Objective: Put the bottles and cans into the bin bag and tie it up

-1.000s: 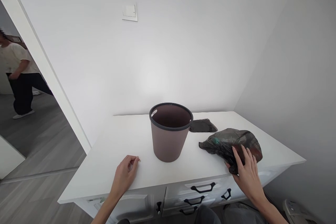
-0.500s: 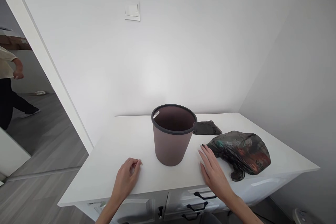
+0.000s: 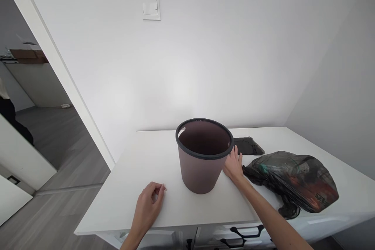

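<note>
A mauve bin (image 3: 200, 174) with a dark rim stands upright on the white countertop (image 3: 172, 211). My left hand (image 3: 149, 205) rests on the counter to the left of it, fingers curled in to the thumb, holding nothing that I can see. To the bin's right, my right hand (image 3: 233, 164) reaches forward with fingers stretched, partly behind the bin's side. Its fingertips are at the near edge of a flat folded black plastic bag (image 3: 249, 146); whether they touch it I cannot tell. A filled, tied black trash bag (image 3: 295, 177) lies right of my right forearm.
White walls rise behind and to the right, with a light switch (image 3: 151, 8) on the back one. Below the counter are drawers with black handles (image 3: 247, 232). Through the doorway at left, part of a person in dark trousers (image 3: 14, 121) shows.
My right hand has moved forward from beside the filled bag to the folded one. The left hand stays curled on the counter. The view has shifted; the person in the doorway has moved left.
</note>
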The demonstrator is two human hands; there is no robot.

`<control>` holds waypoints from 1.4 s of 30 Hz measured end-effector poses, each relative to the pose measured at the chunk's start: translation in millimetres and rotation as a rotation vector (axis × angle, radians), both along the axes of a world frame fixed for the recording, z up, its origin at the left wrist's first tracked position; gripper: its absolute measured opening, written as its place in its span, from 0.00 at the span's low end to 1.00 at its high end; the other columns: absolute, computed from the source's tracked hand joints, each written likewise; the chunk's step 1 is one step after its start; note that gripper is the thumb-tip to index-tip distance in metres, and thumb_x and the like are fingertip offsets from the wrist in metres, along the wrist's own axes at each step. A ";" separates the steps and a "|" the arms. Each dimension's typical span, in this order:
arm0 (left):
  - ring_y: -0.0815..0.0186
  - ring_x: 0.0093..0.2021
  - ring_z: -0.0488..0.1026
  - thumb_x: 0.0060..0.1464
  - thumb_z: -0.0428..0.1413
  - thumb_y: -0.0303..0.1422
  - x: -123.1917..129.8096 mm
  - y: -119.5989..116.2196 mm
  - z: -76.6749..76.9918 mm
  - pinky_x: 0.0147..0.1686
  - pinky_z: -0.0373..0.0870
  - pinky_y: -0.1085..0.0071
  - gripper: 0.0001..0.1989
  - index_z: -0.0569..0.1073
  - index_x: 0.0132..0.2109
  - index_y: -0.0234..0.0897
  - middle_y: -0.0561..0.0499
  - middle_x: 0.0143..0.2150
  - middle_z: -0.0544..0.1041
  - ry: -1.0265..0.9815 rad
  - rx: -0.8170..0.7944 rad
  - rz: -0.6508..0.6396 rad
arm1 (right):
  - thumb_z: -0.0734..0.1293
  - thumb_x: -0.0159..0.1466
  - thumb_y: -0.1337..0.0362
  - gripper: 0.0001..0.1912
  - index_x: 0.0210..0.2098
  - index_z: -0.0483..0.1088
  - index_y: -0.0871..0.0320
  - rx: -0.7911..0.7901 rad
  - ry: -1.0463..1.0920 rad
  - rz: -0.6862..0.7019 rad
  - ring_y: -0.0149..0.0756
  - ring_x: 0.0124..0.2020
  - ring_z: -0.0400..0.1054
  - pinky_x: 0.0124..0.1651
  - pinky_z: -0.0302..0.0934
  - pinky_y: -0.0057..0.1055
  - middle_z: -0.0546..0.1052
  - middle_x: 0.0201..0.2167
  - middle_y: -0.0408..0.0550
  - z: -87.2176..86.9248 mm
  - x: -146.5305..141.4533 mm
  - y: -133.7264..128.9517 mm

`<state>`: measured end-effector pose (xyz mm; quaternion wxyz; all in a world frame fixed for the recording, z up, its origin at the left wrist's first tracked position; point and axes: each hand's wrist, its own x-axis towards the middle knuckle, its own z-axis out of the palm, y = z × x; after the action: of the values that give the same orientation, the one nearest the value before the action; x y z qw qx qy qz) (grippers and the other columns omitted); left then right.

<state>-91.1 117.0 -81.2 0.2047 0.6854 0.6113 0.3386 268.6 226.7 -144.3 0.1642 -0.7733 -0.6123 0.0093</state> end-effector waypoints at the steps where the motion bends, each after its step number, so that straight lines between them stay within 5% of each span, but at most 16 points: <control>1: 0.60 0.33 0.73 0.66 0.47 0.52 -0.3 -0.3 -0.3 0.34 0.66 0.67 0.22 0.73 0.36 0.42 0.50 0.34 0.78 -0.001 0.001 -0.001 | 0.51 0.72 0.61 0.31 0.69 0.62 0.70 -0.011 0.005 -0.016 0.57 0.78 0.32 0.74 0.32 0.57 0.45 0.77 0.65 -0.9 0.7 1.1; 10: 0.60 0.34 0.74 0.66 0.48 0.53 -2.5 0.9 -11.5 0.33 0.67 0.67 0.22 0.75 0.36 0.41 0.49 0.35 0.79 0.017 0.049 0.000 | 0.48 0.74 0.58 0.32 0.66 0.66 0.71 0.005 0.006 0.033 0.49 0.77 0.43 0.75 0.35 0.51 0.54 0.75 0.64 -10.4 -6.1 -33.2; 17: 0.60 0.34 0.75 0.63 0.49 0.55 -5.8 -7.1 0.8 0.37 0.70 0.66 0.24 0.78 0.37 0.41 0.49 0.35 0.81 -0.035 0.032 0.023 | 0.50 0.76 0.50 0.32 0.57 0.74 0.65 0.216 0.077 0.301 0.50 0.75 0.50 0.75 0.44 0.50 0.63 0.71 0.62 -8.3 -31.7 -133.8; 21: 0.59 0.35 0.75 0.62 0.49 0.57 -2.1 -31.6 9.4 0.39 0.71 0.65 0.26 0.78 0.37 0.41 0.48 0.37 0.82 -0.096 0.002 0.027 | 0.55 0.74 0.48 0.29 0.57 0.75 0.61 0.243 0.266 0.374 0.53 0.72 0.57 0.73 0.51 0.53 0.66 0.70 0.59 -2.5 -42.7 -203.0; 26: 0.57 0.40 0.77 0.65 0.47 0.56 25.0 -91.8 25.6 0.41 0.74 0.65 0.25 0.77 0.39 0.42 0.46 0.39 0.81 -0.155 -0.001 -0.142 | 0.62 0.69 0.41 0.29 0.59 0.77 0.52 -0.001 0.837 0.288 0.56 0.66 0.66 0.58 0.70 0.44 0.73 0.64 0.54 34.0 -45.6 -270.1; 31: 0.51 0.62 0.71 0.66 0.52 0.50 55.1 -146.0 55.4 0.56 0.74 0.58 0.22 0.73 0.60 0.45 0.39 0.65 0.72 -0.184 0.105 -0.289 | 0.70 0.61 0.38 0.26 0.46 0.83 0.50 0.066 1.382 0.209 0.46 0.44 0.78 0.48 0.72 0.33 0.80 0.53 0.52 89.0 -46.0 -309.2; 34: 0.51 0.67 0.67 0.65 0.56 0.47 63.6 -165.3 79.0 0.59 0.72 0.58 0.29 0.64 0.69 0.48 0.41 0.69 0.68 -0.173 0.060 -0.381 | 0.74 0.58 0.41 0.23 0.41 0.83 0.53 0.053 1.622 0.199 0.41 0.37 0.75 0.44 0.71 0.33 0.81 0.42 0.50 109.8 -48.7 -323.0; 37: 0.54 0.61 0.73 0.63 0.57 0.46 68.6 -178.7 99.2 0.58 0.72 0.62 0.24 0.72 0.64 0.49 0.46 0.61 0.77 -0.093 -0.064 -0.459 | 0.76 0.57 0.43 0.22 0.40 0.81 0.53 0.162 1.770 0.141 0.45 0.45 0.75 0.51 0.70 0.34 0.81 0.44 0.49 120.9 -55.5 -333.1; 42: 0.57 0.49 0.77 0.65 0.54 0.49 76.4 -194.3 106.0 0.51 0.74 0.68 0.16 0.79 0.47 0.45 0.50 0.48 0.83 -0.081 -0.024 -0.349 | 0.73 0.60 0.39 0.35 0.62 0.68 0.44 0.276 1.641 0.023 0.50 0.69 0.61 0.63 0.66 0.40 0.67 0.69 0.46 125.3 -73.3 -349.7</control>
<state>-14.8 -77.3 24.9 0.2930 0.7644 0.4784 0.3177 195.3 -123.0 -19.0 0.6517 -0.4877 -0.3017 0.4965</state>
